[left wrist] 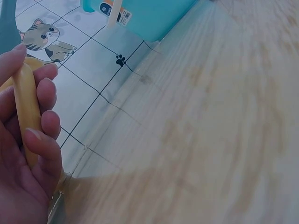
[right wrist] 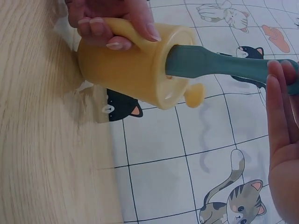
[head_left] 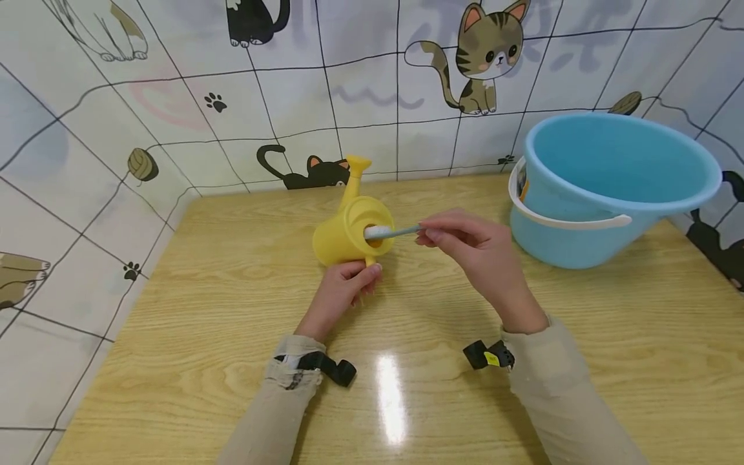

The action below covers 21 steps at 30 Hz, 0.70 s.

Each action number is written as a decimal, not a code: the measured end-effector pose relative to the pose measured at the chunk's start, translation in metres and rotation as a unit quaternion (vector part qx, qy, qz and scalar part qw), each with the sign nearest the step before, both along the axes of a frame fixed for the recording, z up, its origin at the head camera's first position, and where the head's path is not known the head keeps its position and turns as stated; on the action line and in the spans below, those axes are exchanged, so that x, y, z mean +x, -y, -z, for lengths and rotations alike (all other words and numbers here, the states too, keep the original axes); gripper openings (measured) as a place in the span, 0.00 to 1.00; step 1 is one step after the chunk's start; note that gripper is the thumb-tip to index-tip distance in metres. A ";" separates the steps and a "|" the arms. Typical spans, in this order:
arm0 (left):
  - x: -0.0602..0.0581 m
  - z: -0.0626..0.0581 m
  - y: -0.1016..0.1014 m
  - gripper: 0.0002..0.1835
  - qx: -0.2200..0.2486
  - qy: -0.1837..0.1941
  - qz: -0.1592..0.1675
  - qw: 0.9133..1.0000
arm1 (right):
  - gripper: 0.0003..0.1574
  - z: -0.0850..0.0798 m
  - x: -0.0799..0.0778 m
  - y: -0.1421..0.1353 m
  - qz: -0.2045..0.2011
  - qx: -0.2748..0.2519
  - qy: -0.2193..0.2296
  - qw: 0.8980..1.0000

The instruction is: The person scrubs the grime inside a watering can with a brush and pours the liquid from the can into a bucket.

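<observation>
A yellow watering can (head_left: 334, 242) lies tilted over the table, its spout toward the back wall and its round opening facing right. My left hand (head_left: 343, 290) grips the can's handle (left wrist: 27, 107), fingers curled round it in the left wrist view. My right hand (head_left: 482, 258) pinches the end of a brush (right wrist: 224, 64) with a grey-green handle and white bristles (head_left: 378, 232). The brush head sits at the can's opening, partly inside it; in the right wrist view the bristles are hidden behind the broad back of the head.
A light blue bucket (head_left: 575, 242) with a white handle stands at the right rear, with a wide blue basin (head_left: 628, 155) set in its top. The wooden table (head_left: 203, 342) meets a wall (head_left: 360, 97) covered in cat drawings at the back and left.
</observation>
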<state>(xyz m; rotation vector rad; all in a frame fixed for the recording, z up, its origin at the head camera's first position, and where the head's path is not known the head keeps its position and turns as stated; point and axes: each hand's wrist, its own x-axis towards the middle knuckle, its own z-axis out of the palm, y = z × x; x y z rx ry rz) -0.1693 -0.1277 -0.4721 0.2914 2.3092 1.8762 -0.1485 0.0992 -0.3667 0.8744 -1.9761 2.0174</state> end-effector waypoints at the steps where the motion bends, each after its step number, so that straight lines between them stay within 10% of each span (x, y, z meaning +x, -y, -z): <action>1: 0.002 -0.003 0.000 0.25 0.002 -0.002 0.001 1.000 | 0.11 0.000 -0.001 -0.001 0.001 -0.012 -0.001 1.000; 21: -0.005 0.010 0.000 0.26 0.012 -0.016 -0.005 1.000 | 0.12 0.000 -0.009 -0.021 0.038 -0.099 0.012 0.994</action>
